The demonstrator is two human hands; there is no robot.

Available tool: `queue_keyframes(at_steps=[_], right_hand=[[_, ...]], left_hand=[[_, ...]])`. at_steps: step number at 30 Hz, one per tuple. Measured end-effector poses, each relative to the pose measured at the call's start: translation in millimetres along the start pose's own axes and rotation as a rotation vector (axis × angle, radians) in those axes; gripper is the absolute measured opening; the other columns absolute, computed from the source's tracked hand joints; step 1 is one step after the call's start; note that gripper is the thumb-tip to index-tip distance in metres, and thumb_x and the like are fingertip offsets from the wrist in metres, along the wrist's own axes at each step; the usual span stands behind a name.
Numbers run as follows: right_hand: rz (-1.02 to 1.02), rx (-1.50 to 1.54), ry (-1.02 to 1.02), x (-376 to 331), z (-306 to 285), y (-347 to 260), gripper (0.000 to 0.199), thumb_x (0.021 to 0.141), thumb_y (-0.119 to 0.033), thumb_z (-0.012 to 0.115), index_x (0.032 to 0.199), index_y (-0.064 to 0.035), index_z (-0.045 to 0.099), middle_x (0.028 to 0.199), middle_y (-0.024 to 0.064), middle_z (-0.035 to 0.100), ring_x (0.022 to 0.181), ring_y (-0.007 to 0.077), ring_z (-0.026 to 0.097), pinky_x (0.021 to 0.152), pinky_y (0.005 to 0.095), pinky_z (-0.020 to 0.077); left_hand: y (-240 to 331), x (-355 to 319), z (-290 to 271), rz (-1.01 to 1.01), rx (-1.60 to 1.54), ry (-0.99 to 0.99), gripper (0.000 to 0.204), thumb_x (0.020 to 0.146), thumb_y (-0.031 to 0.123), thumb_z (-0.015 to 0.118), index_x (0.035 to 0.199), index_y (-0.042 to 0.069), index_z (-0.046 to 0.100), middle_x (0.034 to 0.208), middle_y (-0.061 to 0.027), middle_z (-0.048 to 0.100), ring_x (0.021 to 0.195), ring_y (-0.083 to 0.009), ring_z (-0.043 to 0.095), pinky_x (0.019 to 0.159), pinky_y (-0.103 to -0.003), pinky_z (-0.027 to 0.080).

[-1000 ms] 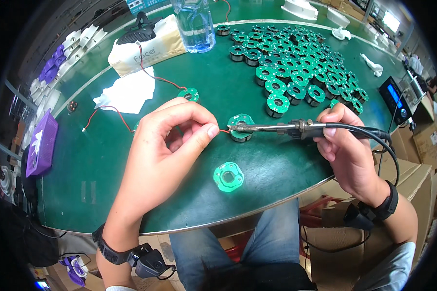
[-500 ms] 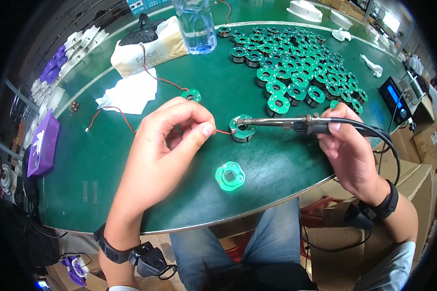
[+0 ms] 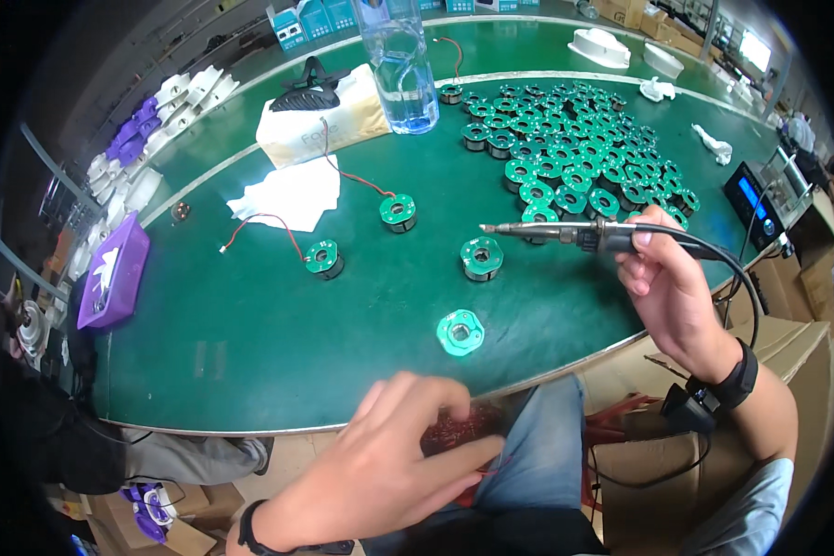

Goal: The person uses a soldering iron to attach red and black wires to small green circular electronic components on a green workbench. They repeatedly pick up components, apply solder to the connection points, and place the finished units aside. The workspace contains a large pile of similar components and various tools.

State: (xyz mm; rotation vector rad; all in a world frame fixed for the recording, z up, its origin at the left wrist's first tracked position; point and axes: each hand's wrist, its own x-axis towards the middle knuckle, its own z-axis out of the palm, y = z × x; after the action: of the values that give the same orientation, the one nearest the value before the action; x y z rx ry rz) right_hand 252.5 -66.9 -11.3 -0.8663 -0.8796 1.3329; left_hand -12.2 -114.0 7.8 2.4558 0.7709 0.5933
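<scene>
My right hand [image 3: 667, 273] grips a soldering iron [image 3: 602, 235], its tip pointing left. That tip is above and apart from a small round coil with a green circuit board [image 3: 482, 255] on top. Nearer the table edge lies another green board piece [image 3: 460, 332]. Over my lap, my left hand [image 3: 398, 454] is slightly blurred, fingers apart around a bundle of thin red wires [image 3: 459, 428]; a thin wire shows by its thumb, and whether it touches it I cannot tell. Two coils with red wires attached, a nearer one [image 3: 324, 259] and a farther one [image 3: 398, 212], stand to the left.
Many green-topped coils [image 3: 565, 148] crowd the far right of the green table [image 3: 250, 371]. A soldering station [image 3: 756, 199] stands at the right edge. Far left are a tissue pack [image 3: 324, 120], a water bottle [image 3: 400, 83], a white tissue [image 3: 287, 195] and a purple tray [image 3: 113, 273].
My left hand has let go of the red wire at the coil and moved down over my lap. The iron's tip has come off the coil's board. The view has shifted.
</scene>
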Motion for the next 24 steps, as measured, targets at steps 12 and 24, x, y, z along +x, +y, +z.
queue_keyframes(at_steps=[12, 24], right_hand=[[-0.117, 0.041, 0.051, 5, -12, -27, 0.01, 0.076, -0.012, 0.057, 0.078, -0.0082, 0.047, 0.074, 0.0028, 0.051, 0.059, 0.0043, 0.043, 0.053, 0.0177, 0.0334], [-0.143, 0.148, 0.077, 8, -18, -39, 0.012, 0.076, -0.011, 0.058, 0.083, -0.0089, 0.048, 0.076, 0.0023, 0.052, 0.061, 0.0044, 0.044, 0.054, 0.0177, 0.0342]], left_hand=[[-3, 2, 11, -0.311, 0.562, -0.089, 0.06, 0.069, 0.035, 0.061, 0.124, 0.022, 0.041, 0.139, -0.0095, 0.02, 0.124, -0.0405, 0.014, 0.095, -0.057, 0.011], [-38, 62, 18, -0.142, 0.61, -0.142, 0.065, 0.08, 0.056, 0.037, 0.132, 0.019, 0.027, 0.139, -0.0103, 0.018, 0.128, -0.0404, 0.003, 0.097, -0.06, 0.002]])
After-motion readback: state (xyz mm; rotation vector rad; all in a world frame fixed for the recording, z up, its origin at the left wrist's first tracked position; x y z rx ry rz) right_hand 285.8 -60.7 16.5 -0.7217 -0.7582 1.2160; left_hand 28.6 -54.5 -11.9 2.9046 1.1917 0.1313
